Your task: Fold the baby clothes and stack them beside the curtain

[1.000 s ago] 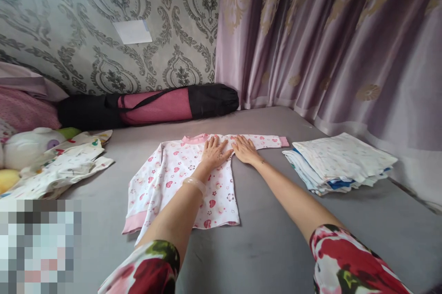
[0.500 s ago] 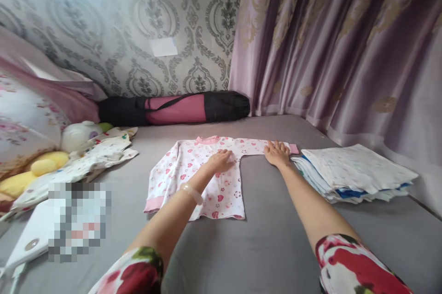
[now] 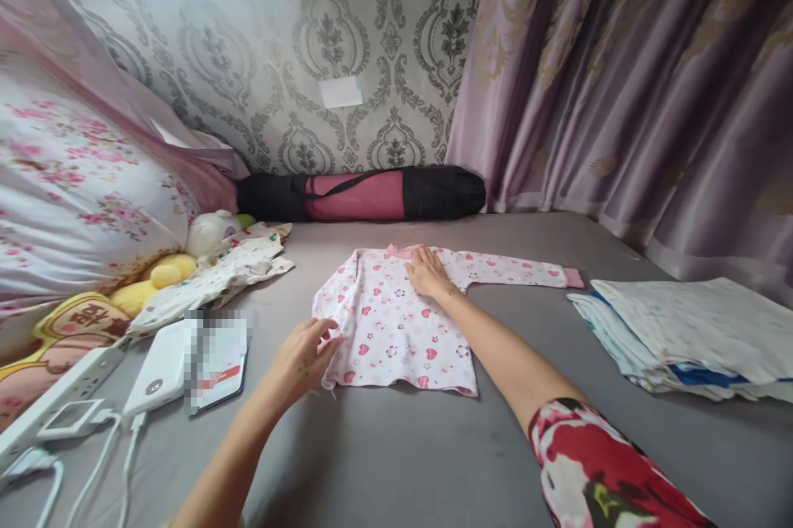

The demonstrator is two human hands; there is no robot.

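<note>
A child's long-sleeved shirt [image 3: 396, 330], white with pink hearts and a pink collar, lies spread on the grey sheet. Its sleeve on the right stretches straight out to a pink cuff [image 3: 573, 278]. My right hand [image 3: 429, 272] rests open and flat on the shirt, just below the collar. At the lower part of the sleeve on the left is my left hand [image 3: 306, 356], its fingers bent and apart. That sleeve's cuff is hidden by this hand.
Folded cloths [image 3: 694, 334] are stacked on the right. On the left lie a power bank [image 3: 158, 367], a partly blurred phone [image 3: 232, 363], a power strip [image 3: 68, 387] with cables, plush toys [image 3: 164, 270] and a patterned garment [image 3: 216, 284]. A rolled mat bag [image 3: 359, 195] lies at the wall.
My right hand smoothed along the right sleeve towards its cuff, then came back near the collar. My left hand moved from the shirt's chest to the left sleeve. The view turned left.
</note>
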